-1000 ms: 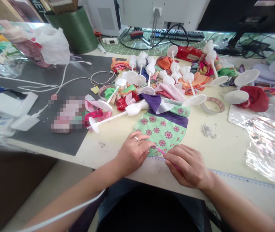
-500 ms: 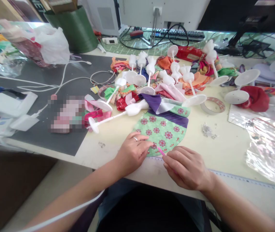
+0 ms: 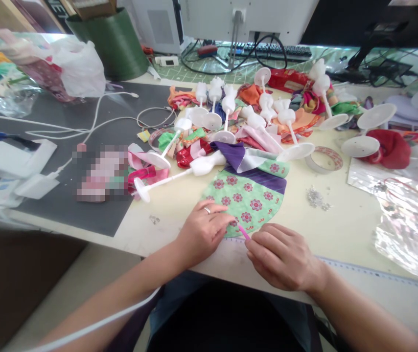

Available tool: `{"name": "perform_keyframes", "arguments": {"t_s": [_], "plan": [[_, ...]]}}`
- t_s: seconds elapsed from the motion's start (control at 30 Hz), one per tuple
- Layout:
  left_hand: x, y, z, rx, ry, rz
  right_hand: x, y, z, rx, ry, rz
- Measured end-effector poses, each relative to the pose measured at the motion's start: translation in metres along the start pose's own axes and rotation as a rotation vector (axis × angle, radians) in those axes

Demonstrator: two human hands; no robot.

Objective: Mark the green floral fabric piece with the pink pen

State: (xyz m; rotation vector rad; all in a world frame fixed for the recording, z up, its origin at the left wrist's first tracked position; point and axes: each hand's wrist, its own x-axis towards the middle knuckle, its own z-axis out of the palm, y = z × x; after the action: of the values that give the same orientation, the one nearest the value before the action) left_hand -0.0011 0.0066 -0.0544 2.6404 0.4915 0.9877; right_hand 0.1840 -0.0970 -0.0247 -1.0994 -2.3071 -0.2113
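My left hand (image 3: pixel 206 226), with a ring on one finger, lies on the green flowered cloth (image 3: pixel 237 197), fingers stretched forward over it. Its fingertips are beside a flower near the cloth's lower edge. Closed around a thin pink stick-like tool (image 3: pixel 244 232), my right hand (image 3: pixel 284 256) keeps the tip pointed at that same flower; I cannot tell whether it touches. A purple striped band (image 3: pixel 273 182) crosses the upper part of the cloth. This garment is on a white doll-shaped stand (image 3: pixel 206 165) lying on its side.
Several white stands in colourful clothes lie behind the cloth. Small shiny bits (image 3: pixel 316 198) are heaped right of it, below a tape roll (image 3: pixel 324 160). A clear plastic bag (image 3: pixel 407 234) is at the far right. White cables (image 3: pixel 95 129) and chargers (image 3: pixel 14 161) occupy the left.
My right hand and the pink tool have shifted slightly left, bringing the tip closer to my left fingertips. My left hand has barely moved.
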Motion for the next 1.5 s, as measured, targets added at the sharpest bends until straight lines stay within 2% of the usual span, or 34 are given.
{"name": "perform_keyframes", "arguments": {"t_s": [0.73, 0.93, 1.13, 1.2, 1.37, 1.5], "plan": [[0.001, 0.0, 0.003, -0.001, -0.004, 0.03, -0.002, 0.002, 0.002, 0.02, 0.06, 0.094], [0.0, 0.004, 0.003, 0.089, -0.009, 0.119, -0.002, 0.002, 0.001, 0.068, 0.069, 0.146], [0.003, 0.015, -0.004, 0.243, -0.135, 0.265, -0.001, 0.002, -0.006, 0.148, 0.177, 0.287], [0.002, 0.013, -0.004, 0.211, -0.122, 0.239, -0.001, 0.003, -0.007, 0.136, 0.193, 0.303], [-0.002, 0.003, -0.001, 0.019, 0.006, 0.009, -0.003, 0.004, -0.006, 0.133, 0.212, 0.31], [-0.002, 0.003, 0.0, -0.033, 0.047, -0.037, -0.003, 0.005, -0.005, 0.112, 0.211, 0.304]]}}
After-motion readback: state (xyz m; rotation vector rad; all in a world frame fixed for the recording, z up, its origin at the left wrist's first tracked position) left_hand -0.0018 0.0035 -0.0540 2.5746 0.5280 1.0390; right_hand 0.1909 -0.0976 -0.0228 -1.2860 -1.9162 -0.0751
